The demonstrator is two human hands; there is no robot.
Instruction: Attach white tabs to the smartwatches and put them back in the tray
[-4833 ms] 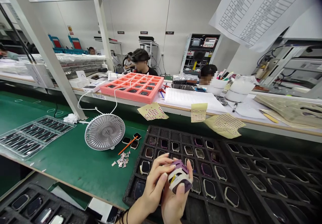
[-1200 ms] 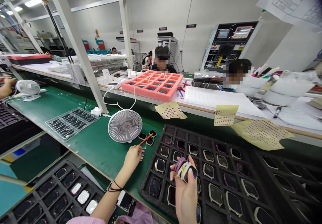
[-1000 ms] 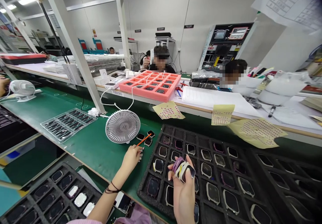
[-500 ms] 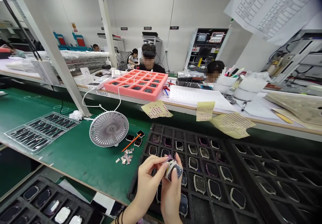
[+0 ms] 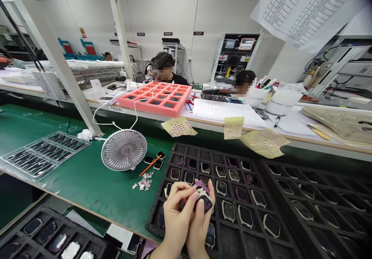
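My left hand [image 5: 178, 216] and my right hand [image 5: 200, 224] pinch a smartwatch case [image 5: 202, 200] together, its purple and white parts partly hidden by my fingers. Both hands hover over a black foam tray [image 5: 186, 148], which holds several rows of watch cases in its cells. Left of that tray, a small heap of paper-like scraps [image 5: 142, 184] and an orange stick [image 5: 149, 165] lie on the green bench mat [image 5: 72, 185], out of reach of my fingers.
A second black tray [image 5: 308, 170] lies to the right, and a third [image 5: 49, 232] sits low at left. A white desk fan [image 5: 124, 149] and a clear blister tray [image 5: 45, 155] stand on the mat. Beyond, a pink foam tray [image 5: 155, 100] and two seated people [image 5: 164, 67] occupy the far bench.
My left hand has come back from the scraps on the mat and now shares the watch case with my right hand. The view has turned slightly, shifting the scene.
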